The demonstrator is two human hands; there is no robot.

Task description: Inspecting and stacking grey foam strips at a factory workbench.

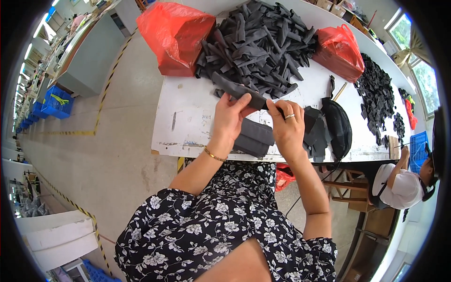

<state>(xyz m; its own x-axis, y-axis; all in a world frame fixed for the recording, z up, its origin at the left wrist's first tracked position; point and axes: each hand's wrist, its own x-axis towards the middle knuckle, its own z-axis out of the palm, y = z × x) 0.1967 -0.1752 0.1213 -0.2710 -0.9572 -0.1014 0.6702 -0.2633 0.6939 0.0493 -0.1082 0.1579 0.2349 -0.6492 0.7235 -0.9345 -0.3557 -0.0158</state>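
Observation:
A long dark grey fabric strip [229, 86] is stretched between my two hands above the white table [188, 108]. My left hand [227, 121] pinches it near the middle, thumb on top, and its free end points up and left. On its right end my right hand [288, 126] is closed, a ring on one finger. Something dark shows under the right fingers, but I cannot make out what it is. Right below the hands lies a neat stack of dark fabric pieces [253, 137]. Flat dark pieces [315, 134] lie right of my right hand.
A big heap of dark strips [263, 44] fills the table's back, between two red plastic bags [176, 40] [339, 51]. A black pouch [338, 129] lies right, with small dark pieces [376, 98] beyond. Another person [401, 183] sits far right. Blue crates [57, 102] stand left.

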